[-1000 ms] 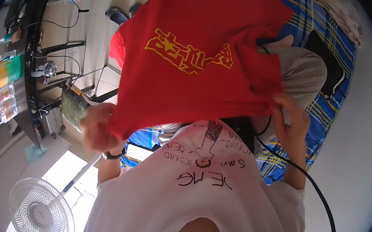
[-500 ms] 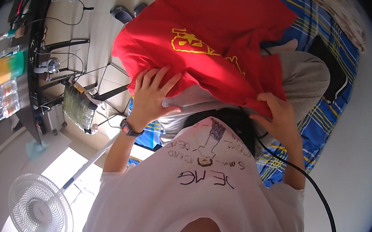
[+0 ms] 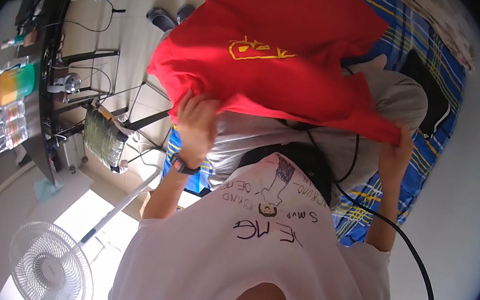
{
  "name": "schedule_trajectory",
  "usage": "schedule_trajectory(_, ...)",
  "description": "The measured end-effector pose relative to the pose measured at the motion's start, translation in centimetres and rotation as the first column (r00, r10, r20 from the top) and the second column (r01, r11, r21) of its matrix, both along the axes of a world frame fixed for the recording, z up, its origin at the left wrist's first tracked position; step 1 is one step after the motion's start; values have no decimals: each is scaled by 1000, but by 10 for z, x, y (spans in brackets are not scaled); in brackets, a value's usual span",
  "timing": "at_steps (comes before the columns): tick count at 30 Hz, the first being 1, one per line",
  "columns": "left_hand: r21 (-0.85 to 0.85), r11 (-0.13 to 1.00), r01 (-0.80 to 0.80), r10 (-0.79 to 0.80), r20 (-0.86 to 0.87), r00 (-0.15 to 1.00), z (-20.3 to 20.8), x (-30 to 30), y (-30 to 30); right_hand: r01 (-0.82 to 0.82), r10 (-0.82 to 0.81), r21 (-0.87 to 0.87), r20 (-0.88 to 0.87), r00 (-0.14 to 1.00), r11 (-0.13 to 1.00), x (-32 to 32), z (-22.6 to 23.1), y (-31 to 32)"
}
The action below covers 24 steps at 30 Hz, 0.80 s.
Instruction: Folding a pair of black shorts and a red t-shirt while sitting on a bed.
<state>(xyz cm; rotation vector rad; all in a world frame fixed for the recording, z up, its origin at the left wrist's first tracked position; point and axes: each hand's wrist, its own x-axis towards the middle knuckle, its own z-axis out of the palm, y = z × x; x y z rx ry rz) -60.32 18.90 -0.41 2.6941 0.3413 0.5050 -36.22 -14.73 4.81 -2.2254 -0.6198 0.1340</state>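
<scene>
A red T-shirt (image 3: 300, 32) with yellow lettering lies spread over my crossed legs and the bed, its near edge drawn out between my hands. My left hand (image 3: 197, 122), a dark watch on its wrist, is closed on the near left part of the cloth; its fingers are slightly blurred. At the near right corner my right hand (image 3: 397, 149) grips the hem, with the cloth pulled taut toward it. Grey trousers (image 3: 312, 140) show beneath the near edge. The far end of the T-shirt runs out of the picture.
Under me is a bed with a blue checked sheet (image 3: 454, 91); black cloth (image 3: 421, 88) lies at the right. A black cable (image 3: 412, 249) crosses my lap. To the left stand a dark desk (image 3: 40, 109), a folding chair (image 3: 105, 134) and a white fan (image 3: 52, 268).
My right hand has moved out to the right, stretching the hem sideways. The left hand has gone from spread fingers to a closed grip. The lettering is now partly folded under.
</scene>
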Motion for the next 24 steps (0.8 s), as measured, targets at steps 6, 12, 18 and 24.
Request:
schedule_trajectory(6, 243, 969, 52, -121, 280, 952, 89, -29, 53, -211, 153, 18, 628, 763, 977, 6, 50, -32)
schedule_trajectory(12, -146, 974, 171, -207, -280, 937, 147, -2, 74, -264, 201, -29, 729, 654, 964, 3, 122, -46)
schedule_trajectory(18, -627, 774, 87, -244, -168, 955, 51, 91, 141, -350, 441, -432, 129, 888, 831, 88, 111, 13)
schedule_trajectory(24, -245, 957, -158, 146, -68, 987, -4, 340, 224, -66, 396, -574, 473, 787, 816, 318, 74, 116)
